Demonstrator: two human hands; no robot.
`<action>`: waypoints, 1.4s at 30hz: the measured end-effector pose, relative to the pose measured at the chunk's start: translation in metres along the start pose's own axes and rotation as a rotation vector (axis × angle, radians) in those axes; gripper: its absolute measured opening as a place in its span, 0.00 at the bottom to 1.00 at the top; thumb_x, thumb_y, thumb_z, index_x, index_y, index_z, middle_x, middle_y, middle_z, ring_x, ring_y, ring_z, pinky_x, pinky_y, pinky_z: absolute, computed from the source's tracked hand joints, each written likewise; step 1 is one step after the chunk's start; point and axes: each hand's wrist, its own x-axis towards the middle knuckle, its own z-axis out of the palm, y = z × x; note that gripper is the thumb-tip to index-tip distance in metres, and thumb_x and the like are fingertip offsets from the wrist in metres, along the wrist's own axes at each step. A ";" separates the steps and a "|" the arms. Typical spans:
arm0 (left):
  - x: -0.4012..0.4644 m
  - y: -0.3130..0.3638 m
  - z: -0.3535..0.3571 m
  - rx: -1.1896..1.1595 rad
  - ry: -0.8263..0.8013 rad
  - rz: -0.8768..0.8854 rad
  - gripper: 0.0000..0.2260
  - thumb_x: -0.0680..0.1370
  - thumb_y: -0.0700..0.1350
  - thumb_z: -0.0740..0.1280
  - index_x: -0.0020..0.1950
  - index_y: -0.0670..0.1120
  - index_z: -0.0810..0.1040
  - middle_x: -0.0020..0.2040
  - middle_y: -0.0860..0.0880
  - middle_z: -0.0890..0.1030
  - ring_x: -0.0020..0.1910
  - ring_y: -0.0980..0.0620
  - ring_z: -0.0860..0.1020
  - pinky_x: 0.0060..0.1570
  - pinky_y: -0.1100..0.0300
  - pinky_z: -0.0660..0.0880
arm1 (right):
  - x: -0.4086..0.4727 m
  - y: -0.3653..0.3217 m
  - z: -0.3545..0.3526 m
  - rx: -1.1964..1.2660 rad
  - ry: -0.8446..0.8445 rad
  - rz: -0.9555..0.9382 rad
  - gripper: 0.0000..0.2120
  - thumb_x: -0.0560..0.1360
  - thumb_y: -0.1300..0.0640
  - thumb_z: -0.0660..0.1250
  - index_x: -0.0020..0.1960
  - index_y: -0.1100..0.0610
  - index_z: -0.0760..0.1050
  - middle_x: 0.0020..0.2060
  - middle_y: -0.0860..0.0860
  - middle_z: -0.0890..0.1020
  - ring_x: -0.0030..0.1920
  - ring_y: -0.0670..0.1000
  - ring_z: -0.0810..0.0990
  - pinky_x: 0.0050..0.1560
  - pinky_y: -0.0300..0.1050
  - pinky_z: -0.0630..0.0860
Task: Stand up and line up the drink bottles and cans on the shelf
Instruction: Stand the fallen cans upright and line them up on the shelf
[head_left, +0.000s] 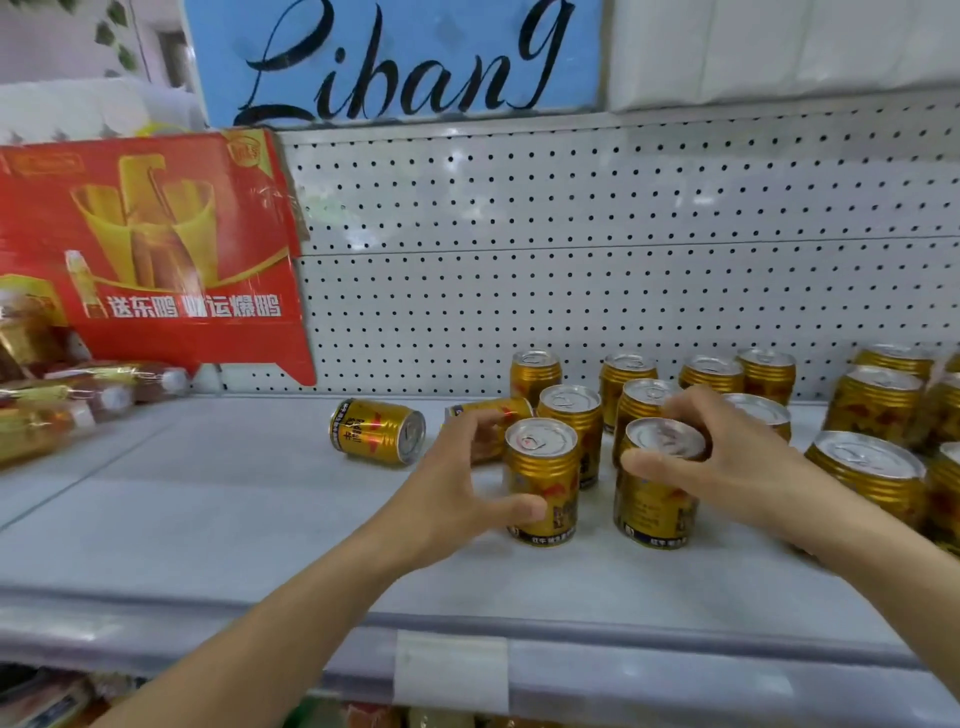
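Several gold drink cans stand on the grey shelf (208, 519). My left hand (457, 483) wraps the side of an upright front can (545, 467), thumb at its base. My right hand (727, 457) grips the top of the upright can (649, 499) beside it. Behind them more upright cans (569, 410) stand in loose rows toward the pegboard. One can (376, 431) lies on its side to the left, apart from the group. A second tipped can (493, 413) lies partly hidden behind my left fingers.
A red cardboard display box (156, 249) leans at the back left over lying bottles (78, 405). More upright gold cans (872, 467) crowd the right end. A white pegboard (571, 234) backs the shelf. A price-tag strip (452, 670) runs along the front edge.
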 end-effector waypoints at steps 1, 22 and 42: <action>-0.001 -0.006 -0.016 0.050 0.026 0.016 0.37 0.66 0.59 0.77 0.70 0.56 0.65 0.64 0.63 0.71 0.63 0.66 0.70 0.63 0.66 0.67 | 0.002 -0.008 -0.003 -0.063 0.064 -0.037 0.30 0.68 0.37 0.70 0.65 0.47 0.66 0.57 0.42 0.73 0.56 0.45 0.73 0.47 0.41 0.73; 0.088 -0.086 -0.135 1.049 -0.146 0.416 0.25 0.64 0.62 0.72 0.57 0.56 0.74 0.49 0.57 0.78 0.48 0.53 0.75 0.52 0.58 0.67 | 0.149 -0.137 0.099 -0.999 -0.563 -0.092 0.34 0.64 0.53 0.79 0.66 0.47 0.69 0.59 0.46 0.74 0.60 0.53 0.74 0.61 0.54 0.73; 0.080 -0.112 -0.159 -0.081 -0.167 -0.070 0.23 0.69 0.44 0.78 0.59 0.51 0.72 0.52 0.54 0.80 0.50 0.60 0.78 0.42 0.68 0.73 | 0.141 -0.160 0.115 -0.727 -0.323 -0.062 0.35 0.60 0.43 0.79 0.59 0.44 0.62 0.49 0.45 0.73 0.49 0.51 0.76 0.48 0.52 0.78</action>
